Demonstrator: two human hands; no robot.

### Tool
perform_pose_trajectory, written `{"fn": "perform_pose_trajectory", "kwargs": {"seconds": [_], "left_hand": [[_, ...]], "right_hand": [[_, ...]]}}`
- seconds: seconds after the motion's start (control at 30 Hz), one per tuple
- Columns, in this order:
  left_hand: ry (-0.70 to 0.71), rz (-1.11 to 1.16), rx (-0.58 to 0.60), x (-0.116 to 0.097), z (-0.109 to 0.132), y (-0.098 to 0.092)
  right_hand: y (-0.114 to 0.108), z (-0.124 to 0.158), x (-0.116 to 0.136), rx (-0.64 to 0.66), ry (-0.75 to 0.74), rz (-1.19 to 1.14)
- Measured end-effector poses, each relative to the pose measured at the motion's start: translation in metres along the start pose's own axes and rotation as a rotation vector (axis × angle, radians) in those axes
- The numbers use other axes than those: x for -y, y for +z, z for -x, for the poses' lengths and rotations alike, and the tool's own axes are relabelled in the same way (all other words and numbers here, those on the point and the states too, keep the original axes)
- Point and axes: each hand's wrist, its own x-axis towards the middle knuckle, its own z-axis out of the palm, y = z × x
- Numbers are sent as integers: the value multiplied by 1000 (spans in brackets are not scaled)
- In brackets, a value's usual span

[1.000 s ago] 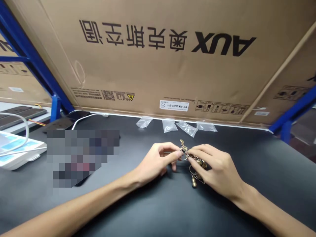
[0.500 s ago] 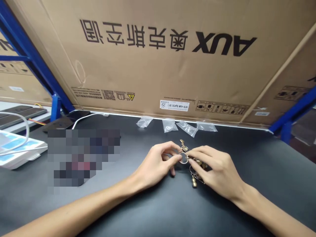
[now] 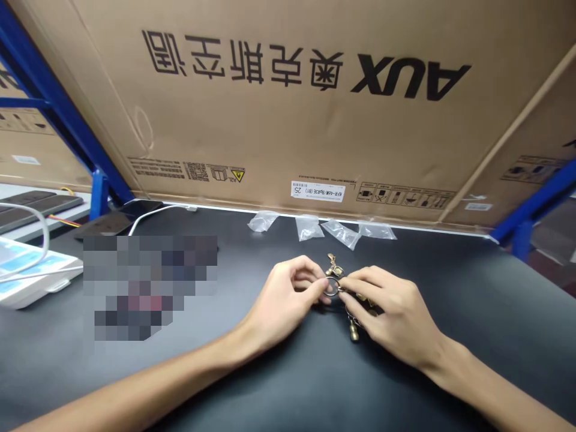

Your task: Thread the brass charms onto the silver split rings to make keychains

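A small metal split ring (image 3: 332, 287) stands between my hands, with brass charms on a bunch of keyring hardware (image 3: 355, 315) hanging from it. One gourd-shaped brass charm (image 3: 354, 333) dangles lowest, and another small charm (image 3: 333, 267) sticks up behind the ring. My left hand (image 3: 288, 294) pinches the ring's left side between thumb and fingers. My right hand (image 3: 387, 306) grips its right side and partly hides the bunch. The bunch stays just above the black tabletop (image 3: 472, 306).
Several clear plastic bags (image 3: 308, 228) lie along the table's far edge, against a large AUX cardboard box (image 3: 288, 120). Blue shelf uprights (image 3: 58, 102) stand on both sides. To the left are a phone (image 3: 119, 223), a white cable (image 3: 153, 216), a white tablet-like item (image 3: 31, 270) and a pixelated patch (image 3: 148, 288).
The ring has turned and now looks narrower between my fingertips. My left fingers have curled closer around it. The view has tilted slightly.
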Motion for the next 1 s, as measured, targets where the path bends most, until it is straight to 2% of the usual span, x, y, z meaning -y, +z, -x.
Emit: {"fn": "perform_pose_trajectory", "kwargs": {"seconds": [0.13,0.27,0.47,0.67,0.8,1.0], "left_hand": [[-9,-86,58,-2,0,-3],[-84,-34,139,-3,-1,-3],[-163,203,84,-4,-5,-3],[-108,124,204,-7,-5,-8],[-129,156,265,-6,-4,-9],[-107,182,306,-5,-3,-9]], "right_hand": [[-2,0,-4,-7,-33,54],[-4,0,-4,1,-102,101],[-4,-1,-3,-33,-56,116],[-3,0,-9,-44,-49,127],[-4,-1,-8,-41,-65,117],[-5,-2,-5,-32,-86,102]]}}
